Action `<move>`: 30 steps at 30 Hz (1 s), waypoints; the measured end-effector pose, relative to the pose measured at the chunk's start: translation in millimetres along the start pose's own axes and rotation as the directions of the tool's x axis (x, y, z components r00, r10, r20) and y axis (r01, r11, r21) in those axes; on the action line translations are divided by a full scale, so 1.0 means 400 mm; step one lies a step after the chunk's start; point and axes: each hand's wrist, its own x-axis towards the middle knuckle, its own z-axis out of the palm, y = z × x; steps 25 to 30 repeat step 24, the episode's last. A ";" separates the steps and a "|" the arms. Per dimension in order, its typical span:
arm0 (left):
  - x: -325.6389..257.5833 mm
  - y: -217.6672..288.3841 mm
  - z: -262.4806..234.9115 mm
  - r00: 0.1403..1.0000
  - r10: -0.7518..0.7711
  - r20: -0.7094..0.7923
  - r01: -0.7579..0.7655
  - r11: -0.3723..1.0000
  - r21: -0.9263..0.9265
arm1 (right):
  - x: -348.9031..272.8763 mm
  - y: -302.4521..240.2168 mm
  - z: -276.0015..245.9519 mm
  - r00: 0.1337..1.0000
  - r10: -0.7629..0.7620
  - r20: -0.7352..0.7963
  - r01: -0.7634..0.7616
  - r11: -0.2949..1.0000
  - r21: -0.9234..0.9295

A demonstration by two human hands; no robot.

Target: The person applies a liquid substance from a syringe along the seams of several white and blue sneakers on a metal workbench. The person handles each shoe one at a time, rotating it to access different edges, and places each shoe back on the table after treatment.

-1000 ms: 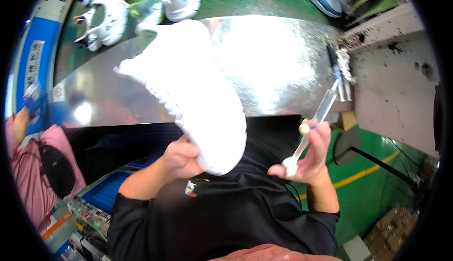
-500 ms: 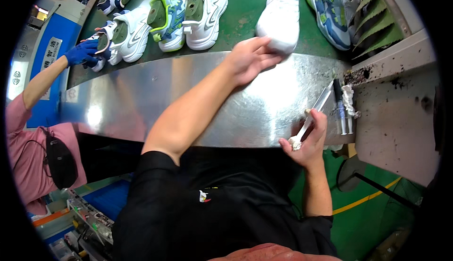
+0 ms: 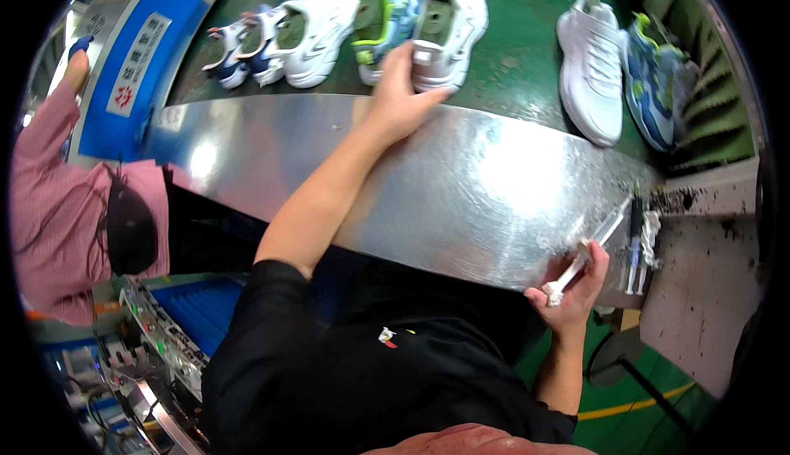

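Note:
My left hand point(image 3: 398, 103) reaches across the metal ledge to a white sneaker point(image 3: 448, 37) with a dark green insole. Its fingers and thumb wrap round the sneaker's heel end, which points toward me. Close by on the left is a blue-grey sneaker with lime trim point(image 3: 402, 19). Over the ledge's right part, my right hand point(image 3: 576, 289) is closed on a clear plastic syringe point(image 3: 610, 226). The syringe's tip points up and away, and crumpled white material point(image 3: 554, 294) sits at its near end.
Another white sneaker point(image 3: 591, 68) stands beside a blue-grey one point(image 3: 650, 85), before green curtain strips point(image 3: 728, 85). More sneakers point(image 3: 317, 35) line up at left on the green belt point(image 3: 518, 35). Syringes point(image 3: 634, 245) and crumpled white material point(image 3: 650, 237) lie at the ledge's point(image 3: 461, 183) right end. A co-worker point(image 3: 62, 216) in pink stands left.
My left hand has left the white sneaker at the right and now grips another white one further left. The syringe stays in my right hand. The co-worker's gloved hand has moved off the shoes.

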 end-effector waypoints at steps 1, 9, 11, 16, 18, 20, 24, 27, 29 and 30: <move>0.032 0.018 0.019 1.000 0.021 -0.007 -0.020 0.997 0.076 | -0.003 0.000 -0.001 1.000 0.005 0.005 -0.005 1.000 -0.018; 0.131 0.007 0.001 0.996 -0.094 0.005 0.085 0.885 -0.458 | -0.009 -0.003 0.002 0.995 -0.006 0.103 0.006 1.000 -0.006; 0.100 0.055 -0.057 0.955 -0.214 0.205 0.296 0.721 -0.626 | -0.006 -0.004 -0.004 0.996 -0.014 0.084 0.015 1.000 -0.017; -0.102 0.120 -0.221 0.942 0.017 0.334 0.163 0.850 -0.501 | -0.038 -0.005 -0.035 0.986 0.126 0.113 -0.136 0.987 0.086; -0.238 0.158 -0.239 0.943 -0.038 0.331 0.155 0.929 -0.336 | -0.042 -0.034 -0.053 0.967 0.174 0.185 -0.203 0.967 0.152; -0.361 0.161 -0.216 0.949 0.067 0.307 -0.069 0.998 -0.004 | -0.048 -0.044 -0.068 0.962 0.159 0.224 -0.206 0.956 0.207; -0.333 0.168 -0.235 0.859 -0.199 0.472 0.449 0.735 -0.508 | -0.081 -0.053 -0.112 0.947 0.157 0.280 -0.227 0.944 0.237; -0.333 0.168 -0.235 0.859 -0.199 0.472 0.449 0.735 -0.508 | -0.081 -0.053 -0.112 0.947 0.157 0.280 -0.227 0.944 0.237; -0.333 0.168 -0.235 0.859 -0.199 0.472 0.449 0.735 -0.508 | -0.081 -0.053 -0.112 0.947 0.157 0.280 -0.227 0.944 0.237; -0.333 0.168 -0.235 0.859 -0.199 0.472 0.449 0.735 -0.508 | -0.081 -0.053 -0.112 0.947 0.157 0.280 -0.227 0.944 0.237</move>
